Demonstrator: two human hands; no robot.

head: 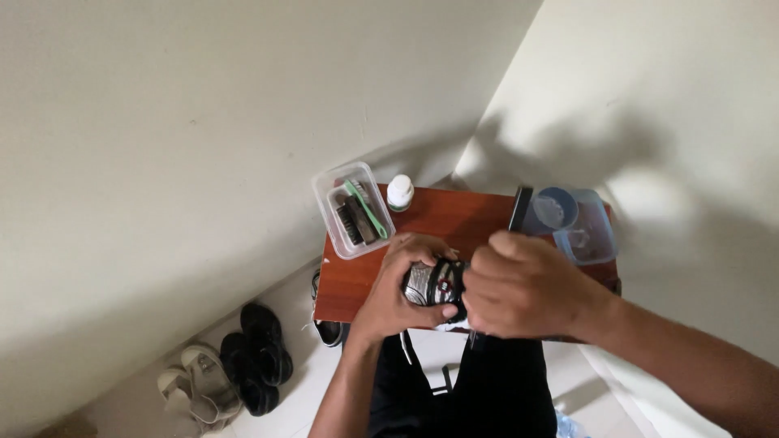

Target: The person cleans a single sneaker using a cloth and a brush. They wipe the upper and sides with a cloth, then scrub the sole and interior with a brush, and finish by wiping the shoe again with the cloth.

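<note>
- Holding a sneaker (pixel 435 285) between both hands, the person keeps it just above the near edge of the small red-brown counter (pixel 454 219), at the middle of the view.
- The sneaker shows grey mesh, black panels and small red accents, with a white sole edge peeking out beneath.
- Its long axis appears to run from about 9 o'clock to 3 o'clock; which end is the toe cannot be told, since the hands cover most of it.
- The left hand (pixel 398 296) wraps the 9 o'clock end, its grip clenched around the sneaker.
- The right hand (pixel 527 288) closes in a fist over the 3 o'clock end, pressed against the sneaker; what its fingers pinch is hidden.
- At 11 o'clock on the counter sits a clear tub (pixel 352 209) holding a dark brush and a green brush (pixel 367 209).
- A white-capped bottle (pixel 399 193) stands just beside the tub.
- At 2 o'clock lie translucent blue containers (pixel 578 223).
- On the floor at 8 o'clock rest black shoes (pixel 258 357) and beige sandals (pixel 199 385).
</note>
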